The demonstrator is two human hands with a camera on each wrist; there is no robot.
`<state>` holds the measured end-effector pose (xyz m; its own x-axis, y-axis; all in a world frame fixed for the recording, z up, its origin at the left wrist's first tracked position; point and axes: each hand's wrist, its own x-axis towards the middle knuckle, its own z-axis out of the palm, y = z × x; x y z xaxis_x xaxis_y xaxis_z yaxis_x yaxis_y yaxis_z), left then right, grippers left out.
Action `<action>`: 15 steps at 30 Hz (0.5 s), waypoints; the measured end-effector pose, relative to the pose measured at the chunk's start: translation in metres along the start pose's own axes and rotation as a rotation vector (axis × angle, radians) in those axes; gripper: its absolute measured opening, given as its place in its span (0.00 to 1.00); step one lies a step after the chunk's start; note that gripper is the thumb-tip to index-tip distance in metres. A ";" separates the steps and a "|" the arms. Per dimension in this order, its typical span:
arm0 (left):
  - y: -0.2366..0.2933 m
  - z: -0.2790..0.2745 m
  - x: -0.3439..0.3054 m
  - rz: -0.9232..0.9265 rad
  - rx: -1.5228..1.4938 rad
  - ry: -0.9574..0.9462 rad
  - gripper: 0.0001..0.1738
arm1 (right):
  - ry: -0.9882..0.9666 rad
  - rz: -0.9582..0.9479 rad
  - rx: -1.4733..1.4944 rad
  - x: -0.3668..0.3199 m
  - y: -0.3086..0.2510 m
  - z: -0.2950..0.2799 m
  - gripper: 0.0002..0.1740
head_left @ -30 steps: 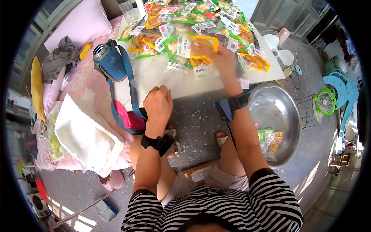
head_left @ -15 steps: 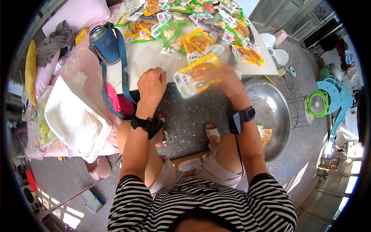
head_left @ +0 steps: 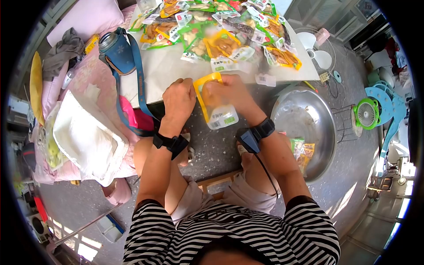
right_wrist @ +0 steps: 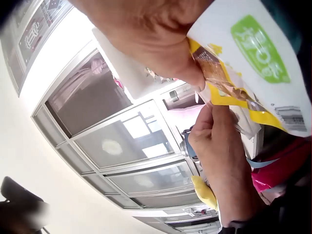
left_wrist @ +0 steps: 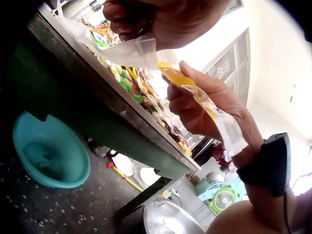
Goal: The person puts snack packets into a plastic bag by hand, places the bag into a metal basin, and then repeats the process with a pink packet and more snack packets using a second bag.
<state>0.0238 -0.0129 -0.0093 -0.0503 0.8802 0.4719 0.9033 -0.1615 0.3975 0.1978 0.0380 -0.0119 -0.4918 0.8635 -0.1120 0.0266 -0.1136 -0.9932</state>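
My right hand point(head_left: 232, 92) pinches a yellow-edged snack packet point(head_left: 216, 106) with brown food showing inside, held upright in front of the table edge. My left hand point(head_left: 179, 97), fingers curled, is beside the packet's yellow top edge. In the left wrist view a clear plastic bag point(left_wrist: 129, 53) runs from my left hand's fingers down over the table edge, its mouth right by the packet. The right wrist view shows the packet's white label side with a green patch, and both hands' fingertips close together at its yellow corner.
Many snack packets point(head_left: 194, 39) lie heaped on the white table point(head_left: 154, 86). A blue bottle point(head_left: 118, 53) with a strap stands at its left. On the floor at right, a metal basin point(head_left: 304, 106) holds a few packets. Under the table is a teal tub point(left_wrist: 53, 151).
My right hand has lifted the yellow-edged packet off the heap and brought it toward me and left, turning it upright beside my left hand. The left hand has stayed near the table edge.
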 end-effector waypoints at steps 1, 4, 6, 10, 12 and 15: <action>0.002 -0.001 0.000 0.008 0.002 -0.001 0.06 | 0.039 -0.038 -0.017 0.005 0.005 0.004 0.14; 0.004 0.000 0.000 0.032 0.051 0.065 0.11 | 0.091 -0.050 -0.101 0.015 0.013 0.011 0.14; 0.005 0.000 -0.001 0.046 0.056 0.053 0.13 | 0.009 -0.003 -0.033 0.018 0.012 0.012 0.14; 0.008 0.001 -0.002 0.065 0.004 0.033 0.13 | -0.113 0.078 0.198 0.014 0.001 0.017 0.15; 0.006 -0.001 0.000 0.025 0.014 0.059 0.12 | -0.170 0.028 0.353 0.011 -0.001 0.016 0.17; 0.002 -0.004 0.004 -0.073 0.025 0.047 0.12 | -0.173 0.007 0.794 0.010 0.001 0.029 0.19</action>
<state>0.0238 -0.0119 -0.0037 -0.1356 0.8673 0.4789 0.9070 -0.0859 0.4124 0.1678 0.0326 -0.0136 -0.6228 0.7810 -0.0467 -0.5634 -0.4890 -0.6659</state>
